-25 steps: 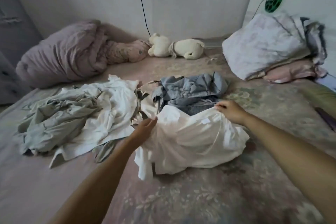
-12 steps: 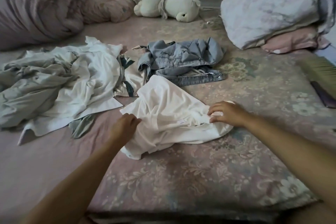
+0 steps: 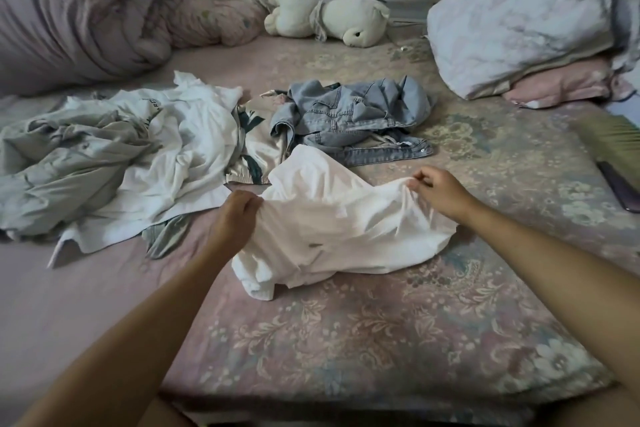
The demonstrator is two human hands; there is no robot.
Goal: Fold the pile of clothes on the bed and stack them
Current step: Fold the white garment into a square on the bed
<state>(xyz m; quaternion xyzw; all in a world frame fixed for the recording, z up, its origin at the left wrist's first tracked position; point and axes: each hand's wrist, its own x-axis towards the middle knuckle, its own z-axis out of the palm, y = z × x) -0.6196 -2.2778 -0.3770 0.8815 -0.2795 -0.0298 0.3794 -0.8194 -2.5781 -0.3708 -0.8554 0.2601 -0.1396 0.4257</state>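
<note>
So both hands were on the white garment [image 3: 343, 222], which sat crumpled near the front middle of the bed [image 3: 346, 340], just in front of the rest of the clothes. The left hand [image 3: 235, 215] had its fingers curled round the garment's left edge, and the right hand [image 3: 440, 191] was pinching a bit of fabric at the right edge between thumb and fingers, pulling it up slightly so the cloth was stretched loosely between the two. The lower part of it still bunched up on the floral bedspread. Right behind it was a blue denim piece [image 3: 353, 114], all rumpled, and touching that on the left a satin-looking printed item [image 3: 256, 146] with dark leaf shapes. Further left there was the big messy pile: another white shirt [image 3: 187, 149] with some lettering I couldn't read, lying over a pale grey-green garment [image 3: 65, 163]. Nothing on the bed was folded or stacked. At the back there was a rolled-up lilac duvet [image 3: 79, 10] on the left, a cream plush toy [image 3: 329, 14] lying on its side by the wall, and stacked pillows [image 3: 519, 14] on the right. A dark flat thing [image 3: 620, 187] at the right edge, couldn't tell what it was.
</note>
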